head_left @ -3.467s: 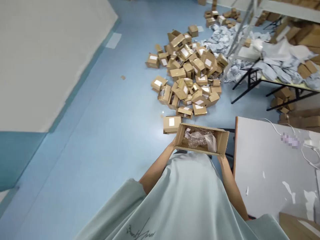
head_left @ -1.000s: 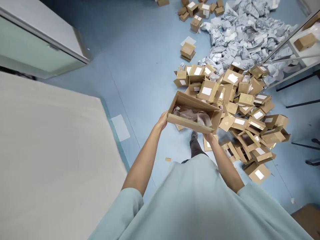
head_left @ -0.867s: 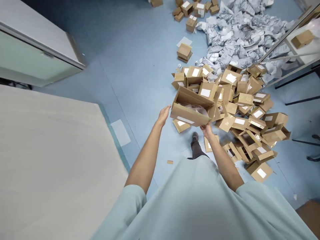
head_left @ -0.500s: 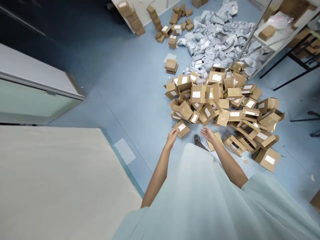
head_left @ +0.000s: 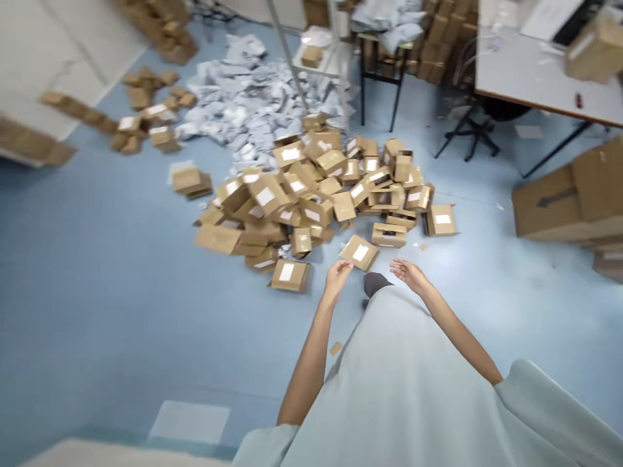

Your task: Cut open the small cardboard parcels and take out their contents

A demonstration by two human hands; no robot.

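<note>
My left hand [head_left: 337, 277] hangs in front of me with its fingers loosely stretched inward and nothing in them. Across from it, my right hand [head_left: 409, 273] has its fingers spread and is empty too. Below and between the two lies a small brown cardboard box [head_left: 359, 252] with a white label, on the floor by my foot; neither hand appears to touch it. Another labelled cardboard box [head_left: 290, 275] sits left of my left hand. Just beyond stretches a heap of cardboard boxes [head_left: 316, 188], several with flaps open.
Behind the boxes spreads a pile of grey plastic mailing bags [head_left: 238, 104]. A white-topped table [head_left: 540, 78] and a wheeled chair base [head_left: 472, 136] stand at the right, near large cartons [head_left: 559, 201]. A pale surface edge [head_left: 121, 454] shows at the bottom left.
My view has swung to the right, bringing in the table and large cartons; the glass-sided furniture at left is gone from sight. Both hands stay empty, held out in front of me.
</note>
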